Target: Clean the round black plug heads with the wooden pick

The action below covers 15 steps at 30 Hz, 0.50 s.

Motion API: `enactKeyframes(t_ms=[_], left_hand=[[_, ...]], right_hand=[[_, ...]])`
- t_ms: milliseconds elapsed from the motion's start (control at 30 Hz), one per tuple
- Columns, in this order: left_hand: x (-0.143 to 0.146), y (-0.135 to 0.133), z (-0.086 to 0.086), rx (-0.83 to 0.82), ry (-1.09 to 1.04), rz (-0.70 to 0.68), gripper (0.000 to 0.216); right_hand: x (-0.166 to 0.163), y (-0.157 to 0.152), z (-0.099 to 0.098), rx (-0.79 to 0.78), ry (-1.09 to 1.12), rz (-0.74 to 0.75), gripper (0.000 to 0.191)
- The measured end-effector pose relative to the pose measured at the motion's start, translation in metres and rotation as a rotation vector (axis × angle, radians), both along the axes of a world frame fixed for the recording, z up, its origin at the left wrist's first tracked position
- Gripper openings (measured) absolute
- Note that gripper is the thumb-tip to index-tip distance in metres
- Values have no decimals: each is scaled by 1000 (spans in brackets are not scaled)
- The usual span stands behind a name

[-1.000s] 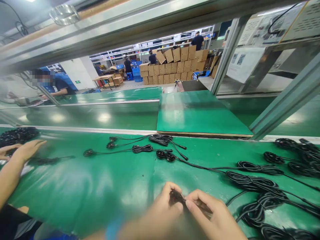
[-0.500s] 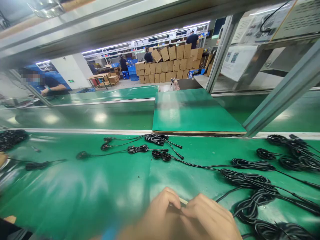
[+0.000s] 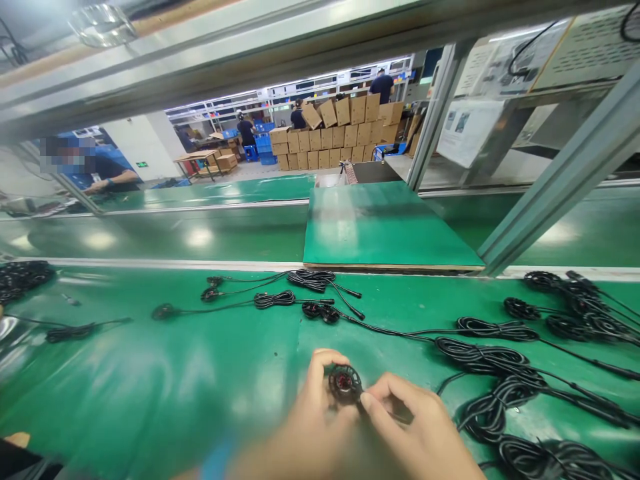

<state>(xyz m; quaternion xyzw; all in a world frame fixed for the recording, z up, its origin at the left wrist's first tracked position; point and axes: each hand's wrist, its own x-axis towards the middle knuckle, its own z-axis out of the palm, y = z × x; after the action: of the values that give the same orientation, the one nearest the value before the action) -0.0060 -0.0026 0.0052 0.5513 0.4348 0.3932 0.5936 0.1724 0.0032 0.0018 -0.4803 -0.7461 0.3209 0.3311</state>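
Note:
Between the fingers of my left hand (image 3: 317,400) is a round black spoked part (image 3: 345,383) with a reddish centre, held just above the green work surface (image 3: 210,393). My right hand (image 3: 420,420) pinches at the lower right edge of this part, where a dark cable or stem seems to leave it; the fingers hide most of that spot. Nearest to my right hand, bundles of black coiled cable (image 3: 493,360) lie on the surface. Ahead of both hands rest two similar round black parts (image 3: 320,311) with a cable running off to the right.
More coiled cables (image 3: 313,280) lie near the back edge, with a dark heap (image 3: 23,277) at far left. A raised green board (image 3: 385,227) stands beyond, beside a slanted metal post (image 3: 555,160). A co-worker (image 3: 95,167) sits across at left; stacked cartons (image 3: 330,137) stand behind.
My hands have turned and parted slightly, so the round black part now shows between them. Before, it was hidden and a pale strip showed behind my fingers.

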Motion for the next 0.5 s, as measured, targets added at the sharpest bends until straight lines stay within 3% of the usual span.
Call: enactKeyframes(t_ms=[100,167,233,300,500], left_hand=[[-1,4,2,-129,-200,-17,58],[-5,6,1,-152,-235,-18,66],[-10,7,-1,-154,-203,-41,70],[-12,8,-3,-133,-134,-85,69],[-8,2,-11,-92,-137,-184,59]], right_hand=[[5,4,4,-70,35,75,40],[14,11,1,3,-50,105,43],[25,19,-5,132,-218,62,32],[32,25,-12,225,-391,27,8],[26,17,-20,304,-564,104,12]])
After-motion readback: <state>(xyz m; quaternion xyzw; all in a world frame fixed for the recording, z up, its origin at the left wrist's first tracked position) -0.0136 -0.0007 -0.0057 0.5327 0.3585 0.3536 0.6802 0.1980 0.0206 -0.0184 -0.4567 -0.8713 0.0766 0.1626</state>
